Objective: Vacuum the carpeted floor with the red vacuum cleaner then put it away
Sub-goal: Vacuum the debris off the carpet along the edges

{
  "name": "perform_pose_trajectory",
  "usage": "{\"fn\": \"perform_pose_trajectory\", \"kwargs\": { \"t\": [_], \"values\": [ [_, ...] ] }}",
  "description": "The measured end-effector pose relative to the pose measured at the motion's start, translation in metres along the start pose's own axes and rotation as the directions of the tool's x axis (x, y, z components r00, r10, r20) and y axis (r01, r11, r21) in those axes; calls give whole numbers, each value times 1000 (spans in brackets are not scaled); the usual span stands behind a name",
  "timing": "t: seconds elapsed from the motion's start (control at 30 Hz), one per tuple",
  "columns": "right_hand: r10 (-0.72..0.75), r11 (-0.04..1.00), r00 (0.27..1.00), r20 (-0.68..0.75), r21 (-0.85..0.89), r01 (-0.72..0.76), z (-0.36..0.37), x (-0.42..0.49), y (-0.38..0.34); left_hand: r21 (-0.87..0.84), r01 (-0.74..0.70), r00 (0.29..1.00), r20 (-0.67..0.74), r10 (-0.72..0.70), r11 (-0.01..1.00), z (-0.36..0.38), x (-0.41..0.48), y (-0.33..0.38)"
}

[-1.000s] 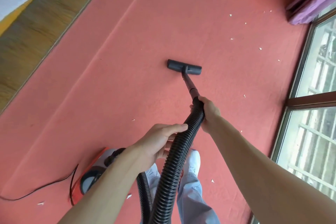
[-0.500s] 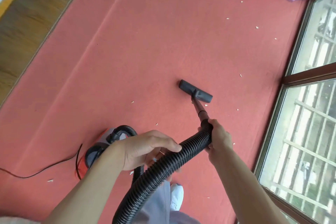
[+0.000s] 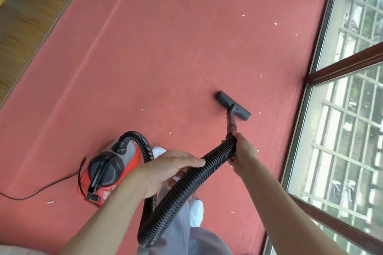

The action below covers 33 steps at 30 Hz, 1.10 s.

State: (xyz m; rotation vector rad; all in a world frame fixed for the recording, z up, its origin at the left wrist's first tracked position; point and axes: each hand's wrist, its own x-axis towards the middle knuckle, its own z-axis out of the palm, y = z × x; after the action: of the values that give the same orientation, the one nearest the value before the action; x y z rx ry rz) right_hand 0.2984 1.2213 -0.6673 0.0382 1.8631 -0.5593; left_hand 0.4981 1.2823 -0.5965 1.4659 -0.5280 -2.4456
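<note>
Right now the big red carpet floor is stretching ahead. The red vacuum cleaner with the round black top is sitting on it at the left, beside the person's white shoes. Its long black bumpy hose is looping up to both hands. The left hand is curling over the hose's middle; the right hand is gripping its end. From there the short black tube is pointing forward and down to the flat black brush head, lying crosswise on the carpet. Tiny white scraps are waiting just right of it and farther ahead, so the nearer right hand probably needs pushing that way.
</note>
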Motion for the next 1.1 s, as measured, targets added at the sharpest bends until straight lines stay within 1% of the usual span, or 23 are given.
{"fn": "perform_pose_trajectory", "kwargs": {
  "t": [0.07, 0.13, 0.3, 0.37, 0.5, 0.6, 0.67, 0.77, 0.87, 0.93, 1.0, 1.1],
  "values": [
    [13, 1000, 999, 44, 16, -13, 1, 6, -9, 6, -13, 999, -37, 13, 1000, 8, 7, -1],
    [5, 1000, 998, 56, -11, -5, 2, 7, -16, -5, -32, 999, -28, 31, 999, 11, 10, 1],
    [-13, 994, 998, 56, -106, 19, 0, -1, -18, -56, -63, 992, 108, 68, 996, 4, -5, 7],
    [-2, 992, 998, 60, -122, 9, 0, -3, -13, -53, -66, 990, 123, 72, 996, 0, -12, 6],
    [-6, 991, 998, 56, -135, 14, 11, 0, -2, -48, -49, 999, 19, 50, 998, -2, -15, 0],
    [-58, 972, 998, 37, -226, 65, 25, 1, -2, -12, -38, 999, -19, 37, 999, 2, -12, -12],
    [-118, 941, 993, 28, -316, 120, 35, -3, -7, -58, -52, 999, 8, 53, 997, 3, -13, -21],
    [-163, 881, 985, 52, -441, 169, 54, -10, -11, -135, -83, 996, 16, 86, 987, -8, -19, -30],
    [-188, 804, 973, 131, -548, 230, 84, -19, -11, -185, -97, 995, 20, 102, 978, -25, -26, -30],
    [-209, 751, 962, 176, -601, 273, 112, -27, -14, -230, -131, 990, 14, 137, 964, -39, -33, -24],
    [-229, 679, 945, 234, -657, 328, 143, -37, -18, -282, -180, 983, -13, 184, 943, -55, -42, -19],
    [-222, 578, 914, 341, -708, 405, 187, -50, -24, -368, -250, 968, -65, 243, 896, -75, -51, -14]
  ]
}}
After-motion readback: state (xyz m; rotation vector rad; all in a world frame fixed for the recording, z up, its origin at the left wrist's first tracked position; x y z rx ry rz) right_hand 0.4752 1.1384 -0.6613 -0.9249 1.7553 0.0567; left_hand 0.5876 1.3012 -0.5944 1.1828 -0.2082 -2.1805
